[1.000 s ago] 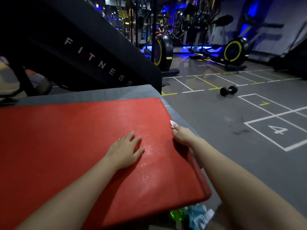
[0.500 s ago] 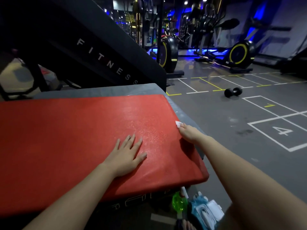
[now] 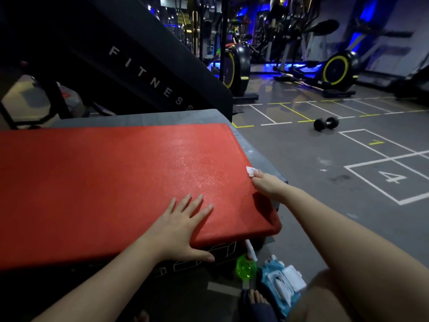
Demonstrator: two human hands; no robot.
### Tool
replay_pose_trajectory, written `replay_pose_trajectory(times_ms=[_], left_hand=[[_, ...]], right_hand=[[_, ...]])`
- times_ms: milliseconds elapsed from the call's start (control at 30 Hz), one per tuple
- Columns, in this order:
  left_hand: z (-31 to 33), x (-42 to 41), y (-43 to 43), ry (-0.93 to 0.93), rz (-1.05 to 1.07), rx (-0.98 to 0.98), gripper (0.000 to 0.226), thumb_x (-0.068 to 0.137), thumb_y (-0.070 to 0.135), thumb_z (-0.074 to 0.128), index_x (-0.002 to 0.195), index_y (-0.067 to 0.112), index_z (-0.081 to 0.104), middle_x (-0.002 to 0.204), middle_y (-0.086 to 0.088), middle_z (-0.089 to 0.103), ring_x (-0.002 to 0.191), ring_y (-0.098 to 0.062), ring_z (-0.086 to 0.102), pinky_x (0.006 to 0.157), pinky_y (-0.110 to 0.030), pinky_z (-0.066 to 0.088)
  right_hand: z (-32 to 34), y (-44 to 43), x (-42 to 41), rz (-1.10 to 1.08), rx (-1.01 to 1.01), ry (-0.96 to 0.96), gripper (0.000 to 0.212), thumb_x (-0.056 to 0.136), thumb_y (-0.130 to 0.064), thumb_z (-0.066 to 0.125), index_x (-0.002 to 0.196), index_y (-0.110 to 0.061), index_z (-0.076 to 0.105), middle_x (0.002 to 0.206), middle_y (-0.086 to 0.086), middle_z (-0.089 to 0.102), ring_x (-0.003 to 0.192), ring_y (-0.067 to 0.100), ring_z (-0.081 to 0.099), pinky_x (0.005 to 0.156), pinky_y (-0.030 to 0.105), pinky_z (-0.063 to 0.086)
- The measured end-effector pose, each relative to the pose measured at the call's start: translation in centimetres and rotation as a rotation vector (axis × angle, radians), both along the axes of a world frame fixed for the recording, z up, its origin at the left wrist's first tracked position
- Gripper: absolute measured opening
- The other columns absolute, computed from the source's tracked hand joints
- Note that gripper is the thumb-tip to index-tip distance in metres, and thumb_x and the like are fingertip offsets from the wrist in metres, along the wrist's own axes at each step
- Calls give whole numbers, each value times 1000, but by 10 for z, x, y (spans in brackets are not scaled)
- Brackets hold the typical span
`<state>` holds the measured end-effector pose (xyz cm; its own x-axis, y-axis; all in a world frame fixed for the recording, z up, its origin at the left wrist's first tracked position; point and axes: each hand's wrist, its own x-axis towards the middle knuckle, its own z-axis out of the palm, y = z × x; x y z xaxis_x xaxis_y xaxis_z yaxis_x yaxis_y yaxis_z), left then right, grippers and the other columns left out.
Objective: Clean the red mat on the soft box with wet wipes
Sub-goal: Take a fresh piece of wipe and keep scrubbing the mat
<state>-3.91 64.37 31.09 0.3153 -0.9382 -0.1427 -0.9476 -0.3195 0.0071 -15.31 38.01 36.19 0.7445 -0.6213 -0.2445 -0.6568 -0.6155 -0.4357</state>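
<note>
grey-topped dark soft box point(image 3: 162, 118), flat red textured mat point(image 3: 116, 182) sitting right on it, grey gym floor point(image 3: 313, 182) with painted lines, black dumbbell point(image 3: 326, 123), green spray bottle point(image 3: 246, 267), blue pack of wet wipes point(image 3: 278, 284) down there

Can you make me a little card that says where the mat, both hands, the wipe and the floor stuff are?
Red mat: on the grey soft box, shiny patch near its right end
Left hand: flat on the mat, fingers straight
Right hand: at the mat's right edge, pinches the wet wipe
Floor: green spray bottle and wipes pack beside the box; dumbbell farther off
</note>
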Motion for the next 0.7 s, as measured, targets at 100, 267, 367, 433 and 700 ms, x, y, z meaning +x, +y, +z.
replay_pose_trajectory(times_ms=[100, 267, 367, 433, 700], left_hand=[[0, -7, -6, -62, 18, 56, 112, 92, 56, 63, 156, 36, -26, 167, -4, -26, 153, -31, -25, 125, -58, -6], [9, 1, -24, -52, 19, 56, 105, 93, 45, 64, 160, 32, -16, 170, -8, -12, 156, -35, -10, 124, -62, 3], [11, 9, -38, -57, 31, 39, 102, 94, 41, 64, 161, 30, -13, 171, -8, -7, 157, -36, -3, 124, -63, 8], [10, 14, -50, -76, 40, 32, 101, 95, 41, 62, 161, 28, -13, 171, -9, -7, 157, -37, -3, 123, -65, 9], [14, 37, -84, -28, 93, 30, 101, 94, 34, 64, 162, 31, -10, 171, -6, -9, 157, -35, -5, 123, -65, 7]], right_hand=[[1, -1, 2, -11, 26, -15, 50, 102, -25, 29, 150, -11, 35, 154, 14, 35, 138, 34, 36, 111, 37, 28], [0, -14, -17, -84, 140, -11, 50, 103, -41, 36, 135, -8, 55, 143, 12, 50, 128, 29, 48, 110, 36, 34], [-3, -22, -27, -61, 191, -47, 40, 101, -37, 38, 130, -18, 58, 139, 1, 51, 124, 20, 48, 104, 29, 33], [-2, -24, -23, -36, 175, -89, 42, 100, -36, 35, 138, -27, 52, 146, -5, 46, 131, 19, 43, 112, 29, 29], [-5, -37, 16, -32, 18, -79, 51, 104, -35, 22, 154, -24, 29, 158, 5, 33, 143, 30, 31, 118, 37, 23]])
